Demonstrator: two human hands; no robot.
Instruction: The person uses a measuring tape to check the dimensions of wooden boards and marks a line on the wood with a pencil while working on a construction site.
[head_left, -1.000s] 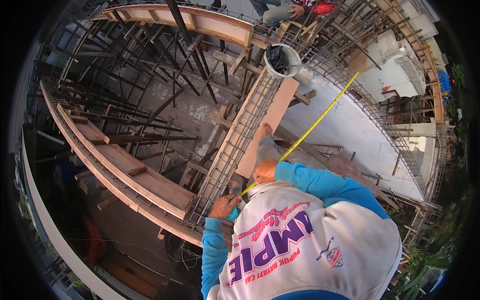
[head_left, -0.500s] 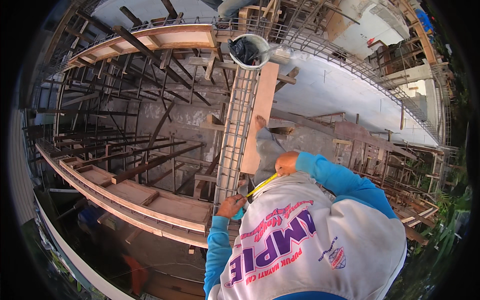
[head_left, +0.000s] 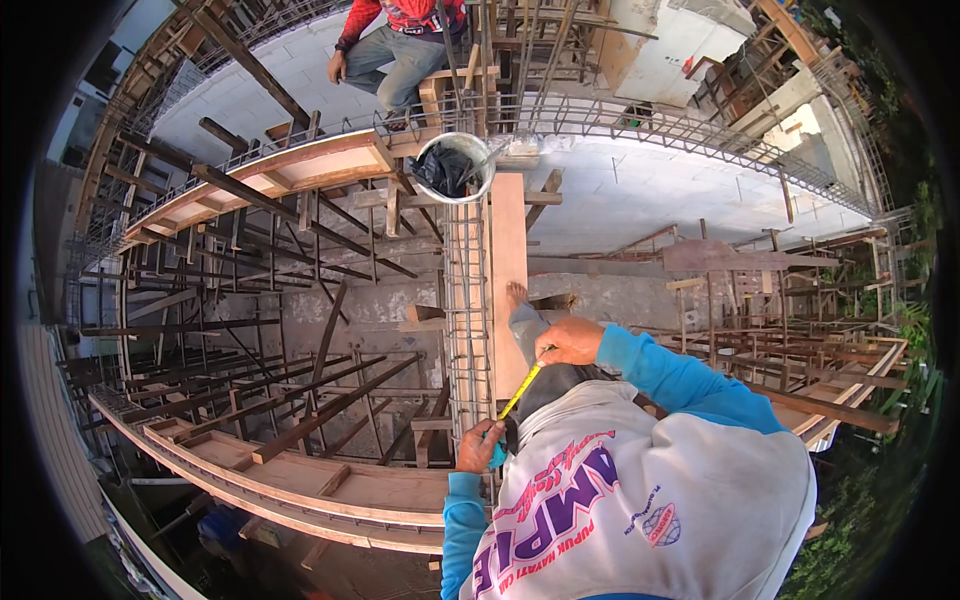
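Observation:
A short length of yellow measuring tape (head_left: 518, 393) is stretched between my two hands. My left hand (head_left: 479, 447) closes around the teal tape measure case (head_left: 498, 457), beside the near part of the rebar cage. My right hand (head_left: 569, 342) pinches the other end of the tape, up and to the right over my lap. Along the left side of my legs runs the rebar cage (head_left: 467, 290), lying in a timber formwork channel. A plywood board (head_left: 508, 230) is alongside it, and my bare foot (head_left: 516, 293) rests against the board.
A white bucket (head_left: 487, 180) with black plastic inside stands at the cage's far end. Beyond it sits a co-worker (head_left: 400, 50) in red. Formwork beams (head_left: 330, 500) and timber props (head_left: 330, 330) fill the left, over a drop. A pale block wall (head_left: 610, 190) is at far right.
My view has tilted up, bringing the co-worker's body into sight. Both hands keep hold of the tape measure, and the tape between them slants more steeply.

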